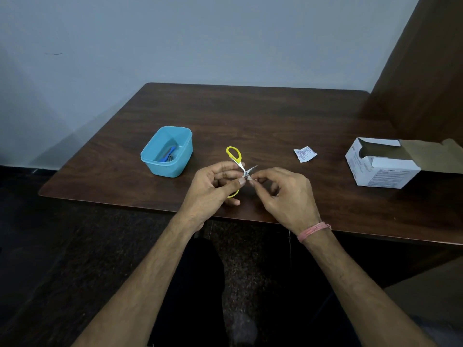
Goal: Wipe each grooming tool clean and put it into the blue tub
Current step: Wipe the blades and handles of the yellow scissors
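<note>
A small pair of scissors with yellow plastic loop handles and thin steel blades [238, 162] is held above the dark brown wooden table [250, 116], between the two hands. The left hand [213, 186] is curled around the lower part of the scissors; its thumb is pressed near the pivot, and one yellow loop is seen below its fingers. The other loop is raised beyond the left hand, and the blades are spread open. The right hand [283, 194] is closed in a pinch just beside the pivot, where a small white piece of wipe [251, 178] is gripped between thumb and forefinger, touching the blade. A pink thread band [314, 231] is worn on the right wrist.

To the left of the left hand, and a little farther away, the light blue rectangular plastic tub [166, 151] is standing on the table. Inside it a blue-handled tool with metal parts [168, 154] is lying; its kind cannot be told. Beyond the right hand a torn white paper sachet [305, 154] is lying flat. Well to the right of the right hand an opened white cardboard box [383, 162] is placed.
</note>
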Demonstrator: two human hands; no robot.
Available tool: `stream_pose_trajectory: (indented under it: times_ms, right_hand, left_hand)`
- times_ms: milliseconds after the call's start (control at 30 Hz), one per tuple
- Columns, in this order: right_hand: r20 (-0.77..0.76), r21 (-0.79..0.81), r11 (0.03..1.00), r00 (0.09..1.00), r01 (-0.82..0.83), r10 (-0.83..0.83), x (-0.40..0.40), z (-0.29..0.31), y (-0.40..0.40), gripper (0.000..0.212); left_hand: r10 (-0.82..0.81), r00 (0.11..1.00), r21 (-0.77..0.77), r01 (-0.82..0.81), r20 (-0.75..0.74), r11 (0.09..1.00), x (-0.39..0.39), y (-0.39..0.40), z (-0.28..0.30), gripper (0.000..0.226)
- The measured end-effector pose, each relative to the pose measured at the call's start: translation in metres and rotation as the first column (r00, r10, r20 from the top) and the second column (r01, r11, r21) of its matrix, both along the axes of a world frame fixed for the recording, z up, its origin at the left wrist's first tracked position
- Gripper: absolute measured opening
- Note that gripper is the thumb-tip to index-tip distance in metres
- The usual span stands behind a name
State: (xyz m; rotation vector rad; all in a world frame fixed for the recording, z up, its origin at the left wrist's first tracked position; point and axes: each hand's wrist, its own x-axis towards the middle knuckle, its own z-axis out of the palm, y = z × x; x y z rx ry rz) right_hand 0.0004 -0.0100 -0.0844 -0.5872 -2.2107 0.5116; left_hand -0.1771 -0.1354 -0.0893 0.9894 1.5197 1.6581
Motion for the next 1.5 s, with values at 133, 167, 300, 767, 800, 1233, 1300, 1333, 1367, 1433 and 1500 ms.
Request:
stream_pose_trajectory:
  times_ms: [133, 167, 300, 767, 800, 1233, 1300, 1333, 1367, 1433, 1500]
  right_hand:
    - [0.025, 0.004, 1.000, 0.999, 0.024, -0.025, 0.0001, 0.0003, -0.0005, 0.011]
    - [0.034, 0.005, 0.999, 0.999, 0.032, -0.032, -0.0005, 0.0000, -0.0009, 0.011]
    - [0.063, -0.020, 0.997, 0.996, 0.072, -0.070, -0.0024, 0.0010, -0.0014, 0.004]
    - [0.012, 0.037, 0.999, 1.000, -0.009, 0.009, 0.0000, 0.0007, -0.0040, 0.013]
    - [0.014, 0.050, 0.999, 1.000, 0.000, 0.000, 0.0001, -0.0003, -0.0036, 0.012]
    - [-0.038, 0.108, 0.994, 0.999, -0.009, 0.013, 0.0009, -0.0001, -0.0013, 0.012]
    - [-0.072, 0.083, 0.996, 0.997, 0.038, -0.032, -0.0007, -0.0007, -0.0004, 0.010]
    - [-0.073, 0.082, 0.996, 0.997, 0.036, -0.030, -0.0012, -0.0013, -0.0001, 0.009]
    - [-0.064, 0.088, 0.996, 0.998, 0.018, -0.012, -0.0014, -0.0020, -0.0002, 0.009]
    - [-0.058, 0.085, 0.996, 0.998, 0.005, 0.000, -0.0012, -0.0024, 0.0006, 0.010]
    - [-0.078, 0.054, 0.998, 0.996, 0.036, -0.032, -0.0010, -0.0019, 0.0026, 0.010]
  left_hand:
    - [0.017, 1.000, -0.006, -0.017, -0.011, 1.000, 0.0003, -0.0007, 0.0005, 0.031]
    - [0.024, 1.000, -0.005, -0.024, -0.014, 1.000, 0.0004, -0.0008, 0.0003, 0.031]
    - [0.064, 0.998, 0.013, -0.064, 0.006, 0.998, 0.0008, -0.0006, -0.0014, 0.029]
    - [0.077, 0.997, 0.054, -0.076, -0.015, 0.996, 0.0009, -0.0009, -0.0078, 0.024]
    - [0.071, 0.997, 0.050, -0.070, -0.018, 0.996, 0.0010, -0.0009, -0.0076, 0.023]
    - [-0.020, 0.997, -0.038, 0.017, -0.073, 0.999, 0.0010, -0.0029, -0.0004, 0.024]
    - [-0.021, 0.998, -0.038, 0.018, -0.065, 0.999, 0.0007, -0.0036, 0.0001, 0.024]
    - [-0.026, 0.997, -0.039, 0.024, -0.067, 0.999, 0.0009, -0.0034, 0.0003, 0.024]
    - [-0.033, 0.997, -0.041, 0.030, -0.071, 0.999, 0.0010, -0.0034, 0.0003, 0.024]
    - [-0.034, 0.997, -0.040, 0.031, -0.074, 0.999, 0.0013, -0.0033, -0.0004, 0.024]
    - [-0.022, 0.997, -0.039, 0.019, -0.071, 0.999, 0.0017, -0.0034, -0.0007, 0.023]
